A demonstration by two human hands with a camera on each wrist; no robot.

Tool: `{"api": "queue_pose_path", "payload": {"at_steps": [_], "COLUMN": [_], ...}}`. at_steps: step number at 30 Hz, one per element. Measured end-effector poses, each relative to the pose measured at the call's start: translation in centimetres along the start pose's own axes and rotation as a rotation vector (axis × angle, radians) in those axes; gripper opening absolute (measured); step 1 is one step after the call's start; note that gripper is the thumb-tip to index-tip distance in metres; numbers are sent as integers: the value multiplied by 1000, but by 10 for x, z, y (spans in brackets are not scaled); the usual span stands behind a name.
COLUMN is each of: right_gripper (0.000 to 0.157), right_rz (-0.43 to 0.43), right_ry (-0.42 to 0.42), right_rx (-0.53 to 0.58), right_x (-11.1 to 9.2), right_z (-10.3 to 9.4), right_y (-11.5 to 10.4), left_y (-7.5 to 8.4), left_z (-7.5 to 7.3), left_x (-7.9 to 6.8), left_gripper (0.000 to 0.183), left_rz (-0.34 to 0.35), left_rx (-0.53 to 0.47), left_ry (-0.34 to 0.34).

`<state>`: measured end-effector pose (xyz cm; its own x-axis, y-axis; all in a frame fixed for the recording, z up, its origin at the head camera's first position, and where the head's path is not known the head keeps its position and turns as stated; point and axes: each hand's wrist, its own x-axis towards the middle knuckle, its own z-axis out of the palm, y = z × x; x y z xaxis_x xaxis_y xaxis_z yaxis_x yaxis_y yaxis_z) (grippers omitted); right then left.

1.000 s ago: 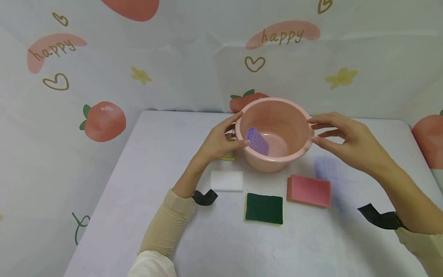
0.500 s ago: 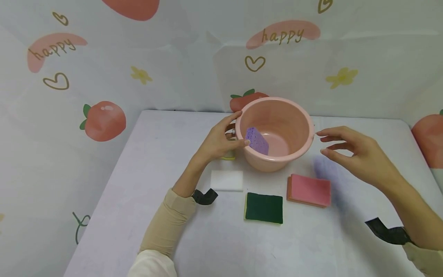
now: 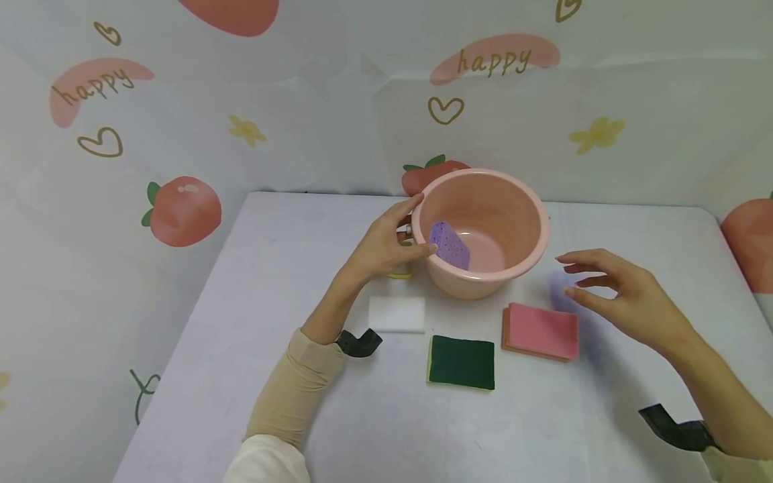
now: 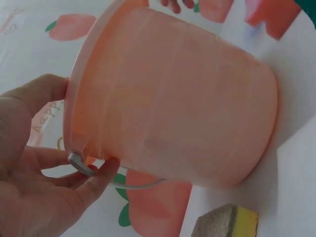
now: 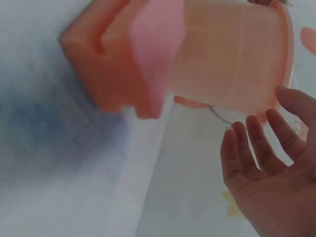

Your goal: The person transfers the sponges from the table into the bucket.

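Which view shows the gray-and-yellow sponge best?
The left wrist view: both layers of the gray-and-yellow sponge show, though the frame cuts it off. In the head view, the left hand hides much of it, leaving a yellow-edged part; the right wrist view doesn't show it.

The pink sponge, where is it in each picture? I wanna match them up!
Head: the pink sponge is right of and below centre, near the bucket.
Left wrist: the pink sponge is at top right, cut off.
Right wrist: the pink sponge looks big, at upper left.
Shared landmark: the bucket, in all three.
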<state>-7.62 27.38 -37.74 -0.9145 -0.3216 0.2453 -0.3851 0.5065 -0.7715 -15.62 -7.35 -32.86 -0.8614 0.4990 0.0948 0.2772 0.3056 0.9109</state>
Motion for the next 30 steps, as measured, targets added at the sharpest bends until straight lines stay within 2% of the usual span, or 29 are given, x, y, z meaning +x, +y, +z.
{"api": "queue_pose_path", "payload": {"at_steps": [6, 13, 17, 21, 30], "right_gripper": [59, 56, 53, 51, 49], "right_rz": [6, 58, 83, 65, 98], "right_ry": [1, -31, -56, -85, -112], "right_rx": [9, 22, 18, 40, 1], "right_x": [-10, -22, -29, -36, -47], "right_z": [8, 17, 21, 24, 30], "right_y": [7, 22, 30, 33, 37], "left_y": [-1, -4, -4, -3, -2], "left_z": [0, 1, 0, 1, 2], "left_x": [-1, -1, -2, -2, -1], "left_gripper": [81, 81, 85, 89, 88], "left_rz": [11, 30, 1, -26, -23], "left_rx": [19, 11, -2, -5, -11], "left_ry": [4, 11, 17, 14, -1]}}
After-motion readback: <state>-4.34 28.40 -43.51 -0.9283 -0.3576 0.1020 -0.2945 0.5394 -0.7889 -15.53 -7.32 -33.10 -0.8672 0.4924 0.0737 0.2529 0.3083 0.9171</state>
